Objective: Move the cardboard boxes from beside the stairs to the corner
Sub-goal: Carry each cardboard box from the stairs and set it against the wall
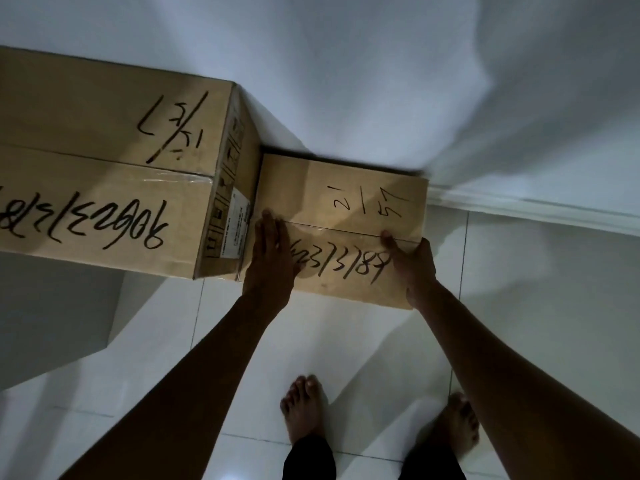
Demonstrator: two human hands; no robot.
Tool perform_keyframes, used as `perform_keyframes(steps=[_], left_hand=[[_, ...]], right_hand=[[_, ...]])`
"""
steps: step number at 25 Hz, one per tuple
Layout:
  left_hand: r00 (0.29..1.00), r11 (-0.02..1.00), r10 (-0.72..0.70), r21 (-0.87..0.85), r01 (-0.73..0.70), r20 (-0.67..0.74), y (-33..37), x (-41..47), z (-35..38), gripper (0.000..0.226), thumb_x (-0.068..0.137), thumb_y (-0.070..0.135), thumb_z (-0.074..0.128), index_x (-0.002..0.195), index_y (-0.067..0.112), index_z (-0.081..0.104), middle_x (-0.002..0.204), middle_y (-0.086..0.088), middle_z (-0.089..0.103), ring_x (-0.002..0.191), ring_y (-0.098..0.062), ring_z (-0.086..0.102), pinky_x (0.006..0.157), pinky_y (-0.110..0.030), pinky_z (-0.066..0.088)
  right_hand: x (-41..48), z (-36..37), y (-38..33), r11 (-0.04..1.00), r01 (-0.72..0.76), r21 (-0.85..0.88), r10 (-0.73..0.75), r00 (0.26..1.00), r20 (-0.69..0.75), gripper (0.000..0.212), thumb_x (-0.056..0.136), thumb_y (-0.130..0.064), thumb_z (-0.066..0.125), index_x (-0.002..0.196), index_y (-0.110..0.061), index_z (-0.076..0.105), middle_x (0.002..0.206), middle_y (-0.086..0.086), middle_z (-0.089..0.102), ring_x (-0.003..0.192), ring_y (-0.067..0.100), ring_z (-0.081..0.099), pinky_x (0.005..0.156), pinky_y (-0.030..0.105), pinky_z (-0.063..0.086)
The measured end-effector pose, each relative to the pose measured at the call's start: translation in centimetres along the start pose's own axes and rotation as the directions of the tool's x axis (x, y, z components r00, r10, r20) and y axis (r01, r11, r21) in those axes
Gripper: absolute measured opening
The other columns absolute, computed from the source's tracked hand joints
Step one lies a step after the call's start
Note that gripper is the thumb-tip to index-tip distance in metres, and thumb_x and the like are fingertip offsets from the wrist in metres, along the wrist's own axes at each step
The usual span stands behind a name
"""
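Observation:
A small cardboard box (349,202) with black handwritten numbers sits low against the white wall, right beside a taller, larger cardboard box (104,161) on its left. My left hand (272,251) lies flat, fingers together, on the small box's top near its left edge, next to the big box's side. My right hand (414,268) grips the small box's near right corner, thumb on top and fingers down the side.
A white wall (415,81) stands behind the boxes, with a white skirting board (536,209) running right. The floor (346,341) is glossy white tile. My bare feet (306,407) stand just in front of the small box. Grey shadow covers the floor at left.

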State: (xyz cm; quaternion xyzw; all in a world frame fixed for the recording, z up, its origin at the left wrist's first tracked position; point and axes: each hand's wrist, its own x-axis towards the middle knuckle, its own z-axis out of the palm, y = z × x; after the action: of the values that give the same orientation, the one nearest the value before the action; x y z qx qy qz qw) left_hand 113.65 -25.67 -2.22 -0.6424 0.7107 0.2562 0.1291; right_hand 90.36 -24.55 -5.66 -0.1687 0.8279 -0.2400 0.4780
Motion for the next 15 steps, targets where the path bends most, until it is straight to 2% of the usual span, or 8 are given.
perform_keyframes(steps=[3, 5, 8, 11, 15], left_hand=[[0.999, 1.0, -0.005, 0.012, 0.005, 0.035, 0.0, 0.2, -0.1, 0.091, 0.097, 0.039, 0.053, 0.157, 0.001, -0.004, 0.165, -0.024, -0.014, 0.154, -0.04, -0.006, 0.123, -0.052, 0.02], [0.997, 0.997, -0.047, -0.065, 0.051, 0.054, 0.4, -0.6, -1.5, 0.093, 0.096, 0.036, 0.057, 0.157, 0.004, -0.005, 0.166, -0.02, -0.009, 0.154, -0.038, -0.004, 0.124, -0.055, 0.017], [0.996, 0.986, -0.07, -0.145, 0.078, 0.056, 2.4, -4.1, -5.9, 0.086, 0.098, 0.036, 0.052, 0.157, 0.002, -0.002, 0.167, -0.02, 0.002, 0.154, -0.038, 0.005, 0.124, -0.053, 0.019], [0.997, 0.984, 0.027, -0.179, -0.015, 0.066, 7.2, -12.0, -14.8, 0.076, 0.102, 0.04, 0.042, 0.157, 0.003, 0.005, 0.167, -0.019, 0.007, 0.155, -0.036, 0.007, 0.126, -0.049, 0.015], [0.973, 0.968, 0.221, -0.132, -0.211, 0.06, 14.0, -28.1, -29.3, 0.072, 0.103, 0.047, 0.032, 0.157, 0.006, 0.011, 0.167, -0.014, 0.008, 0.156, -0.03, 0.003, 0.125, -0.04, 0.006]], right_hand=[[0.1, -0.3, -0.2, 0.998, 0.006, -0.06, -0.004, 0.999, 0.035, 0.094, 0.075, -0.07, 0.071, 0.145, -0.015, 0.039, 0.138, 0.011, 0.059, 0.121, 0.037, 0.06, 0.098, 0.05, 0.054], [-0.9, -1.2, -1.1, 0.992, 0.03, -0.126, -0.03, 1.0, 0.009, 0.091, 0.082, -0.068, 0.065, 0.147, -0.011, 0.04, 0.14, 0.013, 0.058, 0.122, 0.036, 0.06, 0.094, 0.041, 0.052], [-5.6, -4.8, -4.2, 0.986, 0.077, -0.146, -0.087, 0.994, -0.062, 0.084, 0.091, -0.058, 0.062, 0.155, -0.01, 0.035, 0.151, 0.017, 0.05, 0.137, 0.035, 0.051, 0.108, 0.041, 0.044], [-16.1, -12.6, -8.2, 0.967, 0.116, -0.227, -0.134, 0.989, -0.065, 0.079, 0.094, -0.056, 0.059, 0.156, -0.013, 0.036, 0.154, 0.016, 0.047, 0.142, 0.032, 0.046, 0.114, 0.042, 0.037], [-34.7, -26.5, -12.0, 0.862, 0.215, -0.46, -0.277, 0.958, -0.073, 0.079, 0.093, -0.061, 0.052, 0.152, -0.01, 0.043, 0.151, 0.016, 0.051, 0.142, 0.032, 0.044, 0.119, 0.045, 0.032]])
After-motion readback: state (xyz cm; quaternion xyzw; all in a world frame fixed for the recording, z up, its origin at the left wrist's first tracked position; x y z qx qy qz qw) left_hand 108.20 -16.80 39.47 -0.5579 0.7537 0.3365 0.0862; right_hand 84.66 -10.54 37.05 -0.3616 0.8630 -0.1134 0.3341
